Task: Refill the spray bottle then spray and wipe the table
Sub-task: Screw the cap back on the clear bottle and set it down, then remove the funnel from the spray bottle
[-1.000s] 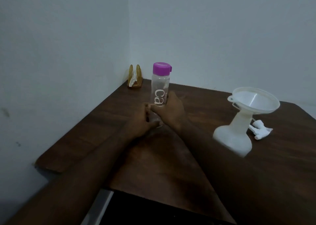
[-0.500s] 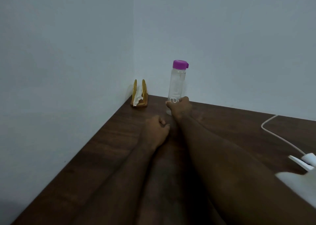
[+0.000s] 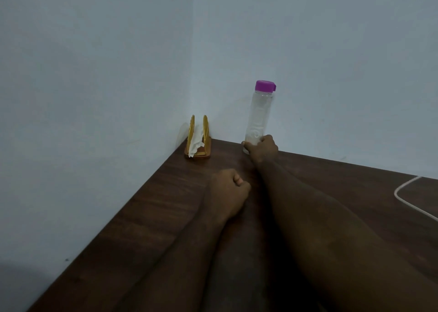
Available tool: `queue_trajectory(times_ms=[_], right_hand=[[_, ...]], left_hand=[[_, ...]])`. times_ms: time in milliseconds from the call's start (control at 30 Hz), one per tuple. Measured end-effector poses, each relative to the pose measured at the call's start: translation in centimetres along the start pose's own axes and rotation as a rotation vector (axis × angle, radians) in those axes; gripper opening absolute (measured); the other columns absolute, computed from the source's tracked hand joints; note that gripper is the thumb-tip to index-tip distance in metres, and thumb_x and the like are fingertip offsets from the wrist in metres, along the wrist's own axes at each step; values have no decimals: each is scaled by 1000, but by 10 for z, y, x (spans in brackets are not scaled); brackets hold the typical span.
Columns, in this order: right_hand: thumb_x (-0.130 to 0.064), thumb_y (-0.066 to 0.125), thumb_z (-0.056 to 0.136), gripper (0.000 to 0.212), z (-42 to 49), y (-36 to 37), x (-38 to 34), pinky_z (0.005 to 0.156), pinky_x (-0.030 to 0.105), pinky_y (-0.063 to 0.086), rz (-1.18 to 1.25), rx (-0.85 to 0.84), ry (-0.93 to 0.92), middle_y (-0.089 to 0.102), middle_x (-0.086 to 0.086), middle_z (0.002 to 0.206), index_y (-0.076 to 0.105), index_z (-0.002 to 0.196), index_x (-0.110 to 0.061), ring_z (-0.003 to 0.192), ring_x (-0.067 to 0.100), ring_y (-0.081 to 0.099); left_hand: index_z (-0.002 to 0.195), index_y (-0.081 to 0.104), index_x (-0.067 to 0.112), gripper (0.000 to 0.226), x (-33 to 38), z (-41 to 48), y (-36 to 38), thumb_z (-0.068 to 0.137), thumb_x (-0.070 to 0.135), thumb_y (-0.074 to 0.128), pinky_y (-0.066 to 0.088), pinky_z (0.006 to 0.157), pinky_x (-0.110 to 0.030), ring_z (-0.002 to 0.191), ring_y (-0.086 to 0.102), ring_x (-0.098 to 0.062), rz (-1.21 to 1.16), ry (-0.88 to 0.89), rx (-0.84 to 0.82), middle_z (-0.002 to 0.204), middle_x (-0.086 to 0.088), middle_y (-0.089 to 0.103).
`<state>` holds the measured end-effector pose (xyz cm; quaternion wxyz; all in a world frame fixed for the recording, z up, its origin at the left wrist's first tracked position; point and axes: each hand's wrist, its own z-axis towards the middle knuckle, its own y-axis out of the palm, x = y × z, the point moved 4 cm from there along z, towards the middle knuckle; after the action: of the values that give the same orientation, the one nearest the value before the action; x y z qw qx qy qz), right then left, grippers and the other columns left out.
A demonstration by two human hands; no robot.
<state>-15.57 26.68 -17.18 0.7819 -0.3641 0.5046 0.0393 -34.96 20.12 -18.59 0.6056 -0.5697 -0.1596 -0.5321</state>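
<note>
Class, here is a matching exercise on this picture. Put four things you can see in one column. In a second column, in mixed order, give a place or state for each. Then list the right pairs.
Things
1. water bottle
2. napkin holder
3. white cable
4. left hand

Places or states
A. in the far corner of the table
B. curled in a fist, holding nothing
C. upright, gripped low by the right hand
D. lying at the right side of the view

Pairs: 1-C, 2-A, 3-D, 4-B

Clear water bottle [image 3: 259, 115], purple cap [image 3: 265, 85] on, stands upright at the far edge of the dark wooden table [image 3: 147, 217], close to the wall, right hand [image 3: 263, 149] gripping its base.
</note>
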Motion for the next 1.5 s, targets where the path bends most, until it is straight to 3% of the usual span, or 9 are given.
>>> queue_trajectory(times_ms=[500, 933, 1100, 1233, 1400, 1500], right_hand=[[-44, 72, 84, 64, 10, 3, -3, 95, 37, 44, -89, -30, -21, 60, 15, 127, 47, 128, -4, 120, 31, 54], [-49, 67, 87, 63, 8, 3, -6, 97, 35, 42, -148, -39, -41, 59, 15, 127, 52, 125, -1, 120, 29, 54], [-54, 72, 79, 75, 4, 4, -7, 97, 34, 43, -167, -32, -47, 57, 16, 127, 51, 124, 2, 122, 29, 51], [-55, 78, 74, 90, -3, -1, -6, 100, 33, 41, -196, -43, -10, 49, 17, 135, 42, 133, 3, 128, 28, 45], [-55, 72, 79, 86, -37, -11, -7, 105, 38, 40, -267, -154, -5, 47, 16, 137, 39, 136, 1, 130, 31, 44], [-44, 70, 83, 70, -66, -23, -11, 103, 39, 46, -227, -295, 5, 54, 16, 135, 49, 135, -2, 125, 32, 52]], left_hand=[[69, 57, 26, 19, 3, 0, -1, 85, 25, 67, 38, 54, -18, 61, 57, -4, 20, -5, -26, 66, 6, 62], [72, 59, 22, 16, 4, -2, -3, 87, 23, 66, 42, 56, -22, 63, 59, -8, 27, 17, -29, 67, 4, 63], [68, 57, 24, 20, 3, 0, -3, 86, 22, 66, 37, 54, -19, 63, 58, -5, 32, 43, -3, 68, 5, 62], [70, 61, 19, 15, 3, 0, -2, 85, 20, 66, 47, 59, -25, 65, 61, -10, 24, 56, 1, 70, 2, 65], [86, 58, 17, 5, 12, -4, -5, 86, 15, 62, 41, 57, -21, 72, 58, -11, 64, 71, -13, 80, 1, 62], [98, 56, 14, 11, 16, -11, -6, 88, 14, 59, 38, 57, -23, 77, 59, -16, 135, 102, 11, 87, -4, 62]])
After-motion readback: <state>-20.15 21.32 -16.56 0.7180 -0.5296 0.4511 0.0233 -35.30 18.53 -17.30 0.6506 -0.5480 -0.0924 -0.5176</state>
